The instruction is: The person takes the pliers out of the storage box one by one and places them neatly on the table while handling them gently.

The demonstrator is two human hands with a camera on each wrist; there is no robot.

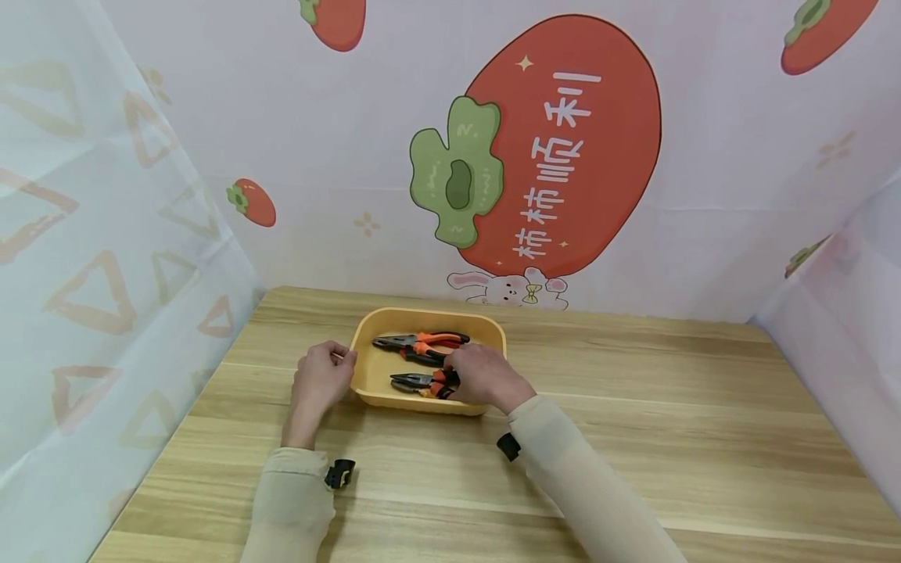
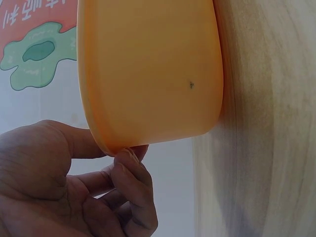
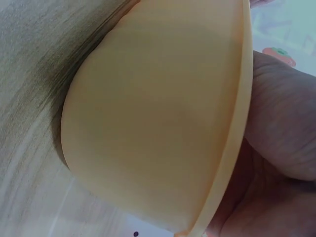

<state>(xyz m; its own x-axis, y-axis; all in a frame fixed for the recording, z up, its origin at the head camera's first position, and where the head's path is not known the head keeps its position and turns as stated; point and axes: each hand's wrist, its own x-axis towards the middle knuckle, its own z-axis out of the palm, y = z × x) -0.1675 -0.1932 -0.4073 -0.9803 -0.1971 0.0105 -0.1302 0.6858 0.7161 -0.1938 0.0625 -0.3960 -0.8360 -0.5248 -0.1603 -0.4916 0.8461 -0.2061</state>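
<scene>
A yellow plastic basket (image 1: 415,403) stands on the table with pliers in it. One pair of combination pliers (image 1: 404,342) with orange and black handles lies toward the back. Nearer the front are needle-nose pliers (image 1: 418,380), also orange and black, their dark jaws pointing left. My right hand (image 1: 486,377) reaches over the basket's right side, its fingers gripping the handles of these front pliers; the handle ends are hidden under it. At the basket's left end, my left hand (image 1: 325,377) pinches the rim (image 2: 106,148) between thumb and fingers.
The wood-grain table (image 1: 633,438) extends wide to the right of the basket. A printed cloth (image 1: 338,242) with persimmon drawings hangs behind it, and more cloth hangs at both sides. Black wrist straps (image 1: 341,474) show at the sleeves.
</scene>
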